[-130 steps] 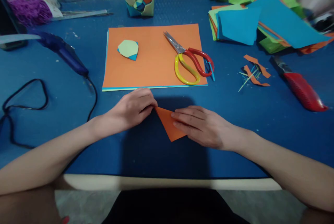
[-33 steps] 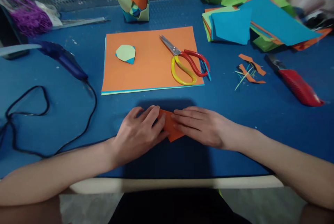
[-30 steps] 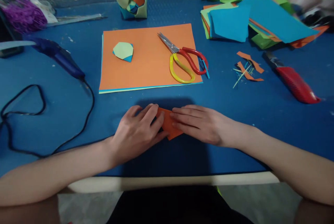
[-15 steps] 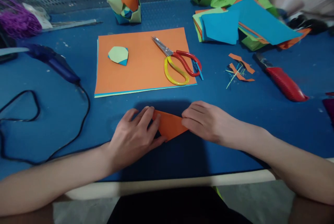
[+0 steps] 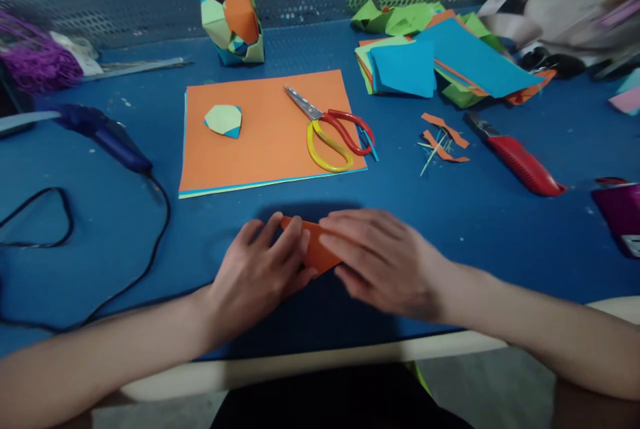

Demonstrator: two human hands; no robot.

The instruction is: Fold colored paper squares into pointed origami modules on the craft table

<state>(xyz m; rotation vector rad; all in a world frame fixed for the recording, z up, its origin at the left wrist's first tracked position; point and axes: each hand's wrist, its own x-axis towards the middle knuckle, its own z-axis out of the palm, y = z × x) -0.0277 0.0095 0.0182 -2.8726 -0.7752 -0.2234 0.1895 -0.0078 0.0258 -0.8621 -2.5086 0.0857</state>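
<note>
A small folded piece of orange paper point(image 5: 318, 250) lies on the blue table near its front edge. My left hand point(image 5: 270, 259) is curled over its left side, fingertips on the upper edge and thumb at the lower edge. The fingers of my right hand point(image 5: 377, 259) lie across its right part and hide that corner; the thumb is by the lower edge. Beyond my hands, scissors point(image 5: 320, 119) with one red and one yellow handle rest on a stack of orange sheets point(image 5: 260, 159). A pale green and blue folded paper piece point(image 5: 223, 120) sits on the same stack.
On the left lie a blue glue gun point(image 5: 107, 134), its black cord and purple yarn point(image 5: 40, 59). A multicoloured paper ball point(image 5: 233, 22) stands at the back. Coloured paper point(image 5: 405, 65), paper scraps point(image 5: 443, 142), a red-handled cutter point(image 5: 523, 162) and a purple object point(image 5: 620, 215) are rightward.
My right hand has moved left from the paper's right corner, its fingers now over more of the paper. My left hand stays on the left side. The view has shifted slightly.
</note>
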